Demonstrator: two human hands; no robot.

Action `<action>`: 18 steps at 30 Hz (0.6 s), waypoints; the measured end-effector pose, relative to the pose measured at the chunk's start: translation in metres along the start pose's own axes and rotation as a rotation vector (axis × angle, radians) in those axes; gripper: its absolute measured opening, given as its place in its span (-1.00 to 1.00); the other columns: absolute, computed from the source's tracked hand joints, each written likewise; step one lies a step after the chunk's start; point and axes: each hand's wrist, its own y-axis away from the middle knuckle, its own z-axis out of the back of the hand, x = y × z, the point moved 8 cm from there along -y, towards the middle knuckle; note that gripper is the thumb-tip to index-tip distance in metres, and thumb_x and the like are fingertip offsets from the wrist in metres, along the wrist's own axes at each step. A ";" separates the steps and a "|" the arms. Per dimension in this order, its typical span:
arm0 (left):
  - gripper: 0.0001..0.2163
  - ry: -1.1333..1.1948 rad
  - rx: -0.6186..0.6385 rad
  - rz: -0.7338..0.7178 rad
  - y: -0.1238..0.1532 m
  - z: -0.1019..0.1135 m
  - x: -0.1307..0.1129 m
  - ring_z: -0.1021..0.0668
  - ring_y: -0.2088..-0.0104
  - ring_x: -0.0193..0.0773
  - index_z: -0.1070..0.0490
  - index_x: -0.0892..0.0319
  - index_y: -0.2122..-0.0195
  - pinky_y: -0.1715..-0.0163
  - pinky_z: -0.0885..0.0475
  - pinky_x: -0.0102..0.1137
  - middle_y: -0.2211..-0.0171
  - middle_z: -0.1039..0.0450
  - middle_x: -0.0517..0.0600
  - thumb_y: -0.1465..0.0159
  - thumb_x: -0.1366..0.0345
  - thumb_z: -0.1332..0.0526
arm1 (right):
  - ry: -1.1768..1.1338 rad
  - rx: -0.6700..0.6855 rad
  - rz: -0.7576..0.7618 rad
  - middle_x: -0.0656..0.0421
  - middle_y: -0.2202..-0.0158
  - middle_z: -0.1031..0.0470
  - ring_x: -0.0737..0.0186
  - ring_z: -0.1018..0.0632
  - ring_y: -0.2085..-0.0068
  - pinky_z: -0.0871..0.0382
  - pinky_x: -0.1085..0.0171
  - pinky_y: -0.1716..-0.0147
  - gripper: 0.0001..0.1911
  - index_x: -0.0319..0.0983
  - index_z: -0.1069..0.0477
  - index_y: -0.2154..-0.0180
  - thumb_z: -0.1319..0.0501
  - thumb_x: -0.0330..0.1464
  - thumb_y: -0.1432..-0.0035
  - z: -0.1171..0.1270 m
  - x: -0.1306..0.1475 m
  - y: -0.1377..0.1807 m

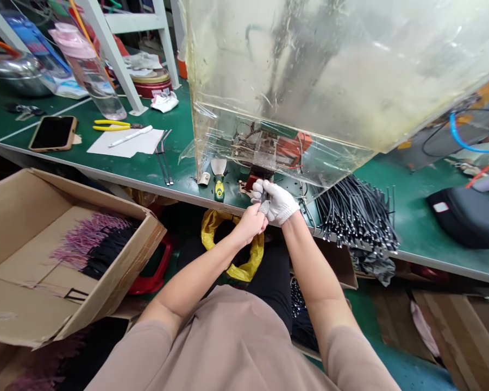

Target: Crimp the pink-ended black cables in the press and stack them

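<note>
My left hand (252,222) is bare and closed, with its fingers curled against my right hand. A white knit glove covers my right hand (277,202), which is also closed, fingers and thumb pinched together. Something small and dark shows between the two hands, but its kind is hidden. Both hands meet at the bench's front edge, just before a small machine (261,172) with a dark red block. A cloudy clear plastic guard (309,70) hangs over that machine. Left of the hands lies a putty knife (219,187) with a green and yellow handle.
A pile of black cables (354,212) overhangs the bench edge at right, near a black case (468,217). At left are a carton (20,282) of cables, yellow pliers (114,126), a phone (54,133) and a water bottle (92,76). A yellow-lined bin (246,266) stands below.
</note>
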 end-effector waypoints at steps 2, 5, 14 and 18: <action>-0.72 -0.025 -0.011 -0.023 0.003 0.005 -0.002 -0.13 0.83 -0.49 -0.16 0.13 0.53 0.80 0.00 -0.56 0.82 -0.12 -0.26 -0.25 0.61 0.02 | 0.029 0.007 0.028 0.27 0.46 -0.60 0.38 -0.55 0.51 -0.53 0.36 0.47 -0.80 -0.23 -0.41 0.24 -0.38 -0.32 -0.17 -0.003 0.001 0.003; -0.73 -0.059 0.037 -0.034 0.016 0.011 -0.001 -0.12 0.83 -0.48 -0.18 0.13 0.53 0.81 0.00 -0.56 0.83 -0.12 -0.25 -0.24 0.59 0.01 | 0.078 0.072 0.022 0.22 0.43 -0.61 0.35 -0.57 0.47 -0.55 0.34 0.44 -0.73 -0.25 -0.43 0.23 -0.44 -0.31 -0.09 -0.010 -0.002 0.012; -0.79 -0.099 0.156 -0.038 0.053 0.017 0.016 -0.15 0.81 -0.49 -0.29 0.16 0.49 0.79 -0.01 -0.55 0.79 -0.14 -0.22 -0.30 0.29 -0.07 | 0.132 0.024 0.100 0.20 0.38 -0.59 0.31 -0.57 0.42 -0.55 0.28 0.40 -0.65 -0.23 -0.44 0.27 -0.47 -0.18 -0.04 -0.002 0.003 0.017; -0.72 -0.101 0.226 -0.053 0.056 0.018 0.021 -0.15 0.79 -0.48 -0.28 0.15 0.51 0.77 -0.03 -0.54 0.80 -0.13 -0.22 -0.26 0.10 -0.14 | 0.126 0.009 0.218 0.16 0.42 -0.57 0.28 -0.56 0.39 -0.56 0.25 0.34 -0.66 -0.24 -0.44 0.34 -0.50 -0.20 0.02 0.004 0.012 0.019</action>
